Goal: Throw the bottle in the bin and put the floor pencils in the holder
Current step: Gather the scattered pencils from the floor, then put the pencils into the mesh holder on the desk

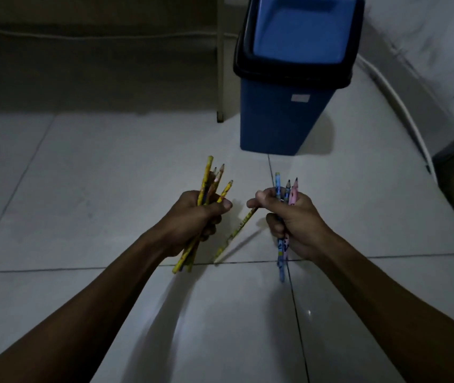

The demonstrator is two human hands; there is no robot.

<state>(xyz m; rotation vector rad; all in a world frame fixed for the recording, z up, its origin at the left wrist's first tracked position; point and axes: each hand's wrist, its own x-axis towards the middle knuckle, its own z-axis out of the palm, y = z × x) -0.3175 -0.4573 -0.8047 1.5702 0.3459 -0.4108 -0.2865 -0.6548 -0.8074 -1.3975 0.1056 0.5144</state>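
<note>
Step in hand: pencil collection, second half of the task. Both fists are full.

Left hand (195,217) is clenched around a bundle of yellow pencils (206,186); tips fan out above the fist, tails stick out below it. Right hand (292,219) is closed on a blue pencil (277,183), a pink one (293,193) and at least one darker one between them, tips above the knuckles. The same hand pinches one more yellow pencil (237,233) between thumb and forefinger. It slants down and away from the pinch toward the left hand, and its far end looks at or just off the tiled floor (82,175).

The blue bin (284,117) stands beyond both hands, its swing lid (300,31) down. No bottle is in sight, so I judge it already binned, but can't confirm.

Next move, my read: secure the loose pencil in a fist, then carry everything to the holder. The holder isn't in frame, so that means turning or standing up.

Hard to make out: dim light, exact pencil count in either hand, and whether the slanted pencil's tip touches the tile. A furniture leg (220,78) left of the bin is cut off at the top.
</note>
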